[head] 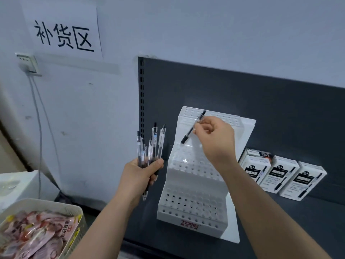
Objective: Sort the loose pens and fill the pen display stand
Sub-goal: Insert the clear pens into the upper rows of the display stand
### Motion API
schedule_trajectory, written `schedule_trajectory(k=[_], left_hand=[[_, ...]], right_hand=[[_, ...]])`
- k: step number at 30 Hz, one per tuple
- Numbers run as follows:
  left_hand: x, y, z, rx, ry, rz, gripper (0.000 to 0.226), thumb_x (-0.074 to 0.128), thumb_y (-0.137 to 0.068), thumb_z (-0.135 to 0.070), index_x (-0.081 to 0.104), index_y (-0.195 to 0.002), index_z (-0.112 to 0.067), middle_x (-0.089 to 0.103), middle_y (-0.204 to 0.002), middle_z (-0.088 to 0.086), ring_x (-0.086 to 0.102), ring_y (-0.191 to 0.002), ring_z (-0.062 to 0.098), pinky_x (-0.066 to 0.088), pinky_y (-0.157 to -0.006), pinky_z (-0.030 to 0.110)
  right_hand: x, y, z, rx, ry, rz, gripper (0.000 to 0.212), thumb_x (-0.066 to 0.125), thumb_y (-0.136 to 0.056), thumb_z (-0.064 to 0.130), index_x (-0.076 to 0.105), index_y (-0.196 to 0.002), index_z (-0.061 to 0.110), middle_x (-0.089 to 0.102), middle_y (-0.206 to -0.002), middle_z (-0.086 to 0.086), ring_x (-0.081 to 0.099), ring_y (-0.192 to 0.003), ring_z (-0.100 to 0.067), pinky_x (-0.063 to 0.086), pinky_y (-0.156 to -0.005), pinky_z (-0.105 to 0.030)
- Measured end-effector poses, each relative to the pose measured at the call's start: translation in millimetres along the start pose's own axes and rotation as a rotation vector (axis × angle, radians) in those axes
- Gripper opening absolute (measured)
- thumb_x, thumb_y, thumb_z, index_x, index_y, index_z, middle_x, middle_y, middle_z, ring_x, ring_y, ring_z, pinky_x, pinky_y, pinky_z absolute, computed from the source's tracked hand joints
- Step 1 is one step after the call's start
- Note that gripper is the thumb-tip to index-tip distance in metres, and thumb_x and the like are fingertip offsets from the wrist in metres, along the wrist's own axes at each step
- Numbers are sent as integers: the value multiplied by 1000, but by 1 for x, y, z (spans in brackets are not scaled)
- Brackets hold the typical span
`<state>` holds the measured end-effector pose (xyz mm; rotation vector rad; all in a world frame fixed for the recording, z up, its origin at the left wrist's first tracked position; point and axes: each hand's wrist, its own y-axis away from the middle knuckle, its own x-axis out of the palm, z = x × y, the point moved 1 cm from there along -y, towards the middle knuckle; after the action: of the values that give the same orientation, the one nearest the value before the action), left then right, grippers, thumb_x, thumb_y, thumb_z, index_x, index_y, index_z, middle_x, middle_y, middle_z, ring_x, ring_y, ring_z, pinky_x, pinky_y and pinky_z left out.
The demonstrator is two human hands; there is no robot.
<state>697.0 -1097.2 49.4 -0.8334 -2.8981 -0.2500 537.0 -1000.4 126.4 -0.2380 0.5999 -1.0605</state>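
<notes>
Here the right hand (pixel 214 139) pinches one pen (pixel 193 127) over the stand (pixel 194 186).

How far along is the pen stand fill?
Done: nothing seated yet; every hole that shows in the stand looks empty.
In hand: the right hand pinches one pen in its fingers, slanted over the stand's upper steps. The left hand grips a bunch of pens.
Left: that whole bunch, and perhaps the boxes beside the stand.
</notes>
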Motion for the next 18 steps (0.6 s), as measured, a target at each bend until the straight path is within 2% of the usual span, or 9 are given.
schedule_trajectory(k=[2, 5, 7, 9, 11, 18], left_hand=[[3, -2, -2, 8, -15, 18, 12, 74, -82, -15, 70, -89, -6, 69, -70, 2, 45, -42, 8, 40, -44, 18], [5, -6, -2, 2, -21, 22, 13, 73, -83, -15, 70, -91, -5, 69, -69, 1, 45, -42, 8, 40, -45, 20], [5, -8, -1, 2, -13, 19, 14, 73, -83, -15, 69, -92, -5, 70, -69, 1, 45, -42, 8, 41, -45, 20], [5, -10, 0, 5, -10, 12, 15, 73, -84, -15, 68, -92, -5, 69, -69, 2, 44, -42, 8, 40, -44, 20], [4, -10, 1, 6, -13, 9, 15, 72, -84, -15, 68, -92, -4, 70, -70, 2, 44, -41, 8, 39, -44, 20], [5, -9, 2, -7, -22, 22, 15, 73, -83, -16, 68, -91, -5, 71, -72, 5, 44, -40, 8, 39, -44, 21]], right_hand=[[8, -5, -3, 1, 67, 36, 9, 61, -91, 15, 68, -95, 11, 59, -67, 14, 56, -61, 3, 40, -59, -7], [19, -13, -7, -6, 209, 102, 13, 57, -89, 11, 65, -80, 4, 62, -62, -3, 50, -57, -8, 46, -62, -26], [27, -18, -11, 33, 254, 160, 15, 57, -87, 11, 65, -76, 6, 65, -64, -2, 55, -58, -13, 50, -66, -29], [33, -22, -16, 58, 282, 191, 16, 57, -86, 13, 67, -73, 10, 69, -69, 0, 65, -68, -18, 55, -72, -34], [36, -24, -17, 62, 298, 198, 19, 57, -85, 12, 65, -67, 13, 69, -70, 0, 67, -74, -20, 55, -75, -34], [38, -33, -15, 6, 490, 280, 25, 53, -82, 13, 67, -70, -4, 70, -74, -19, 67, -75, -33, 57, -68, -41]])
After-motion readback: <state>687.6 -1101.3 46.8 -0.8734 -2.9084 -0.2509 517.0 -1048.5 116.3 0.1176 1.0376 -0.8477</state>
